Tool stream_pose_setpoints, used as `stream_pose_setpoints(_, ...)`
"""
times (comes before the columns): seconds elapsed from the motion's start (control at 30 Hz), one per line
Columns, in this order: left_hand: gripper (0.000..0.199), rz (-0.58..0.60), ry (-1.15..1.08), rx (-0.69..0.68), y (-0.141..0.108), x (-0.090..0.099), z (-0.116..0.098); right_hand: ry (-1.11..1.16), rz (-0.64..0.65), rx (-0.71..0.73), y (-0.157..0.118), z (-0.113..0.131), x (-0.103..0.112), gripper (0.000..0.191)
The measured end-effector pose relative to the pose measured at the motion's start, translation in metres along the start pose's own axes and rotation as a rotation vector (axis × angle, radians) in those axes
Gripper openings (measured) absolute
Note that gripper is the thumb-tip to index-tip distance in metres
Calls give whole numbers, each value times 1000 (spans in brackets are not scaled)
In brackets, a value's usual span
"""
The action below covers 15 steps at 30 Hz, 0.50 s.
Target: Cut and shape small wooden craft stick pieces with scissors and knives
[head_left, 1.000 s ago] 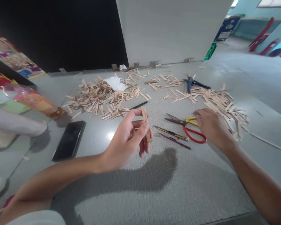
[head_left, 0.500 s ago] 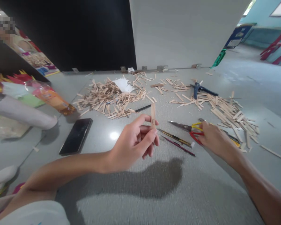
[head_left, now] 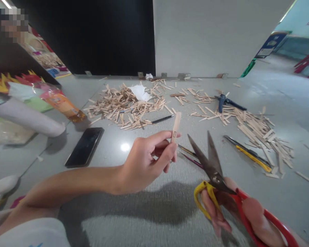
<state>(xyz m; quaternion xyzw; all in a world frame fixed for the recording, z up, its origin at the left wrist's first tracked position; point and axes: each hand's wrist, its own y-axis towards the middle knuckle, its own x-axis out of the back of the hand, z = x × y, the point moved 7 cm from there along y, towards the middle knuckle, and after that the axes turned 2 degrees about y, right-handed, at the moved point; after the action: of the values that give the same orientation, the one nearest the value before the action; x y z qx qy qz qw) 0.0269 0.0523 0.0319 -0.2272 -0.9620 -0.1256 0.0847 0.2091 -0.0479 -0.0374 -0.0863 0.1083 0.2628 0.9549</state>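
Between the thumb and fingers of my left hand (head_left: 150,159) is a flat wooden stick (head_left: 176,125), held upright. A small dark rectangle is marked on it near my fingertips. My right hand (head_left: 257,216) has its fingers through the handles of a pair of scissors (head_left: 213,168), one yellow and one red. The scissor blades stand apart, pointing up and away, to the right of the stick and not touching it. Partly behind the blades lie a gold-and-black pen (head_left: 187,150) and a dark red pen (head_left: 193,160).
Small wooden pieces lie in a pile (head_left: 118,103) with white paper (head_left: 140,92), and more sticks (head_left: 257,127) lie right. A yellow-and-black utility knife (head_left: 249,154), a blue tool (head_left: 222,103) and a black pen (head_left: 162,119) are nearby. Left are a phone (head_left: 84,147) and a bottle (head_left: 64,104).
My right hand has lifted the scissors off the surface, brought them nearer and opened the blades. The utility knife is now uncovered. My left hand keeps the stick, shifted slightly right and tilted.
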Motion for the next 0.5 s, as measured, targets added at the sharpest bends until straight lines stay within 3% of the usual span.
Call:
stream_pose_setpoints(0.1,29,-4,47,-31,-2,0,0,-3,15,-98,-2,-10,0,84)
stream_pose_setpoints(0.2,23,-4,136,-73,-4,-2,-1,1,20,-118,-2,-10,1,91)
stream_pose_setpoints(0.4,13,-46,313,-224,-6,-2,-12,-40,37,-114,-5,-15,3,74)
stream_pose_setpoints(0.5,15,-49,366,-247,-6,-2,-12,-27,36,-112,-5,-16,2,76)
